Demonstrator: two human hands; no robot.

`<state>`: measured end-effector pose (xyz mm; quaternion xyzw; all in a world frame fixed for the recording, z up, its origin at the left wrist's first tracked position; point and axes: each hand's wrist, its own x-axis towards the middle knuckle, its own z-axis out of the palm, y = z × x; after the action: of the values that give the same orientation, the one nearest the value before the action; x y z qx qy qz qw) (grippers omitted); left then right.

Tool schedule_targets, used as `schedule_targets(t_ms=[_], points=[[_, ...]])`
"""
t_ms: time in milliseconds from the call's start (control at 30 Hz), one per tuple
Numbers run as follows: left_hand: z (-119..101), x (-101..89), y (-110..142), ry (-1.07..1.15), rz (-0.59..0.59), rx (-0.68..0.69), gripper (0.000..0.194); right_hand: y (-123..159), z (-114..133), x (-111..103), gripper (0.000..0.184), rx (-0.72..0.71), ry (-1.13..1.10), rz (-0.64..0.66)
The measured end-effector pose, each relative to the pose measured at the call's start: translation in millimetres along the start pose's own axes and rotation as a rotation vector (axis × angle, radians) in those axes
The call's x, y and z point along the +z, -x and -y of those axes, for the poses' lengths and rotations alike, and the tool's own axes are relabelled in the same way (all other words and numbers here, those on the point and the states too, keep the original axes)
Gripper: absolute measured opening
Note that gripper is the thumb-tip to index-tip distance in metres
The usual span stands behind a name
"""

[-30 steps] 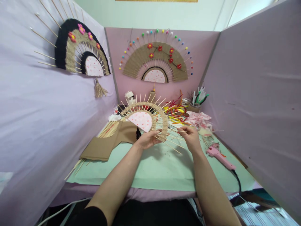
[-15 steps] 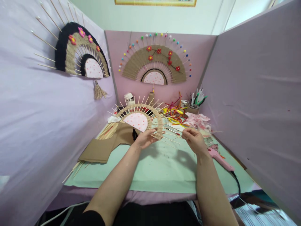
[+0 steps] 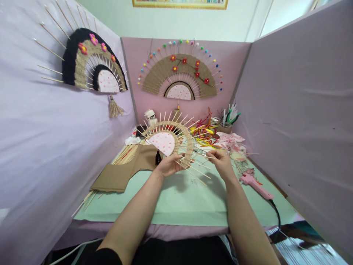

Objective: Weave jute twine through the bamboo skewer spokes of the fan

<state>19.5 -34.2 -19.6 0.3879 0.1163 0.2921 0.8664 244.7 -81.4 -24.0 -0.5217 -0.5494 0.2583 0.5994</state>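
A half-round fan [image 3: 184,138] made of wooden skewers, with a pink dotted centre and a woven jute band, is held upright above the green mat [image 3: 182,198]. My left hand [image 3: 168,165] grips its lower edge near the centre, fingers curled round it. My right hand [image 3: 222,162] is to the right of the fan, fingers pinched on a thin strand or skewer tip that runs toward the fan's right end. A small black tassel [image 3: 158,158] hangs from the fan's base beside my left hand.
Brown cardboard pieces [image 3: 121,173] and a bundle of skewers [image 3: 125,154] lie at the left. A pink glue gun [image 3: 255,184] lies at the right. Coloured cords [image 3: 205,132], a tool cup [image 3: 227,123] and pink fabric [image 3: 231,140] sit at the back. Finished fans [image 3: 180,75] hang on the partition walls.
The fan has been lifted slightly and turned a little. My right hand has shifted a bit left and up toward the fan's right end. The left hand's grip is unchanged.
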Motion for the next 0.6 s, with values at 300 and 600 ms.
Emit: schedule_targets(t_ms=[300, 600], points=[[9.1, 13.8, 1.3, 0.036, 0.148, 0.029, 0.053, 4.3, 1.7, 12.2, 0.021, -0.046, 0.05, -0.166], [14.0, 15.2, -0.9, 0.0, 0.174, -0.03, 0.052, 4.3, 0.6, 17.1, 0.025, -0.047, 0.039, -0.155]])
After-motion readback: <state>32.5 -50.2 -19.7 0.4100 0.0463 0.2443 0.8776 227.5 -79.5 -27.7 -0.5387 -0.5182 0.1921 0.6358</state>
